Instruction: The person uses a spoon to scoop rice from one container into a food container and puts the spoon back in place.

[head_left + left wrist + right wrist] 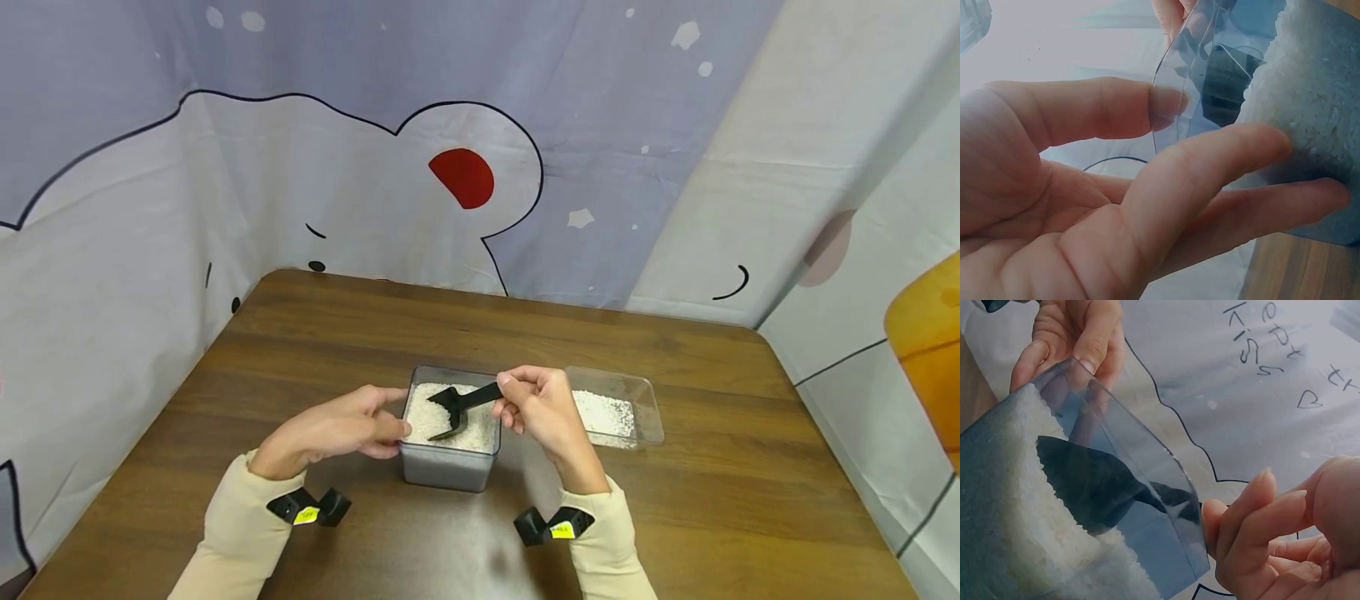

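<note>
A clear grey plastic container [448,471] stands on the table, filled high with white rice [420,408]. My left hand [341,429] holds it at its left side, the thumb at the rim and the fingers [1260,212] along the outer wall. My right hand [543,412] pinches the handle of a black scoop [459,402] between thumb and fingers, over the container's right rim. The scoop's head rests in the rice, partly sunk in it; the right wrist view shows it [1088,484] through the clear wall.
A shallow clear tray [651,412] with some rice [603,414] lies right of the container, partly behind my right hand. The wooden table [720,500] ends at a printed curtain [360,192] behind and at the sides. Each wrist wears a black camera.
</note>
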A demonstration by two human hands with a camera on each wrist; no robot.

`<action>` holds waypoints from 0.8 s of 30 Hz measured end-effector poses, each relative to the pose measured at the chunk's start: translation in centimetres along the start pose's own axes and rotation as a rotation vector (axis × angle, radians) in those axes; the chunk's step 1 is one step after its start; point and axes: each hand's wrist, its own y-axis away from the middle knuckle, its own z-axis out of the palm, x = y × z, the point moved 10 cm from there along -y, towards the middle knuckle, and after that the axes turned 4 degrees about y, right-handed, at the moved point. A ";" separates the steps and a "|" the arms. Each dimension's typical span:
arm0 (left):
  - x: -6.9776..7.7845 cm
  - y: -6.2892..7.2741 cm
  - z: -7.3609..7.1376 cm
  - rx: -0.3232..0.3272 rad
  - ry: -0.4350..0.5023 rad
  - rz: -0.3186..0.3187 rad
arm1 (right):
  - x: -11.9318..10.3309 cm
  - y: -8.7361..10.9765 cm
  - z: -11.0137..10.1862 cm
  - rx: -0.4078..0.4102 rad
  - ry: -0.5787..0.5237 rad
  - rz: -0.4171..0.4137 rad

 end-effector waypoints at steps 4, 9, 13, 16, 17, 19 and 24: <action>0.0 -0.1 0.0 0.000 -0.007 -0.002 | 0.1 0.0 -0.3 0.008 -0.023 0.020; -0.1 0.0 -0.1 -0.001 -0.007 -0.004 | 0.2 0.0 -0.5 0.015 -0.048 0.040; -0.2 0.0 -0.1 0.000 -0.002 -0.004 | 0.4 -0.1 -0.7 0.020 -0.049 0.052; -0.2 0.0 -0.1 -0.002 -0.006 -0.004 | 0.6 -0.2 -0.9 0.015 -0.055 0.063; -0.2 0.0 -0.1 -0.003 -0.007 -0.004 | 0.7 -0.2 -1.0 0.012 -0.061 0.068; -0.2 0.0 -0.1 -0.006 -0.007 -0.001 | 0.9 -0.3 -1.2 0.007 -0.077 0.076; -0.2 0.0 -0.1 -0.005 0.001 0.004 | 1.3 -0.5 -2.0 0.006 -0.129 0.095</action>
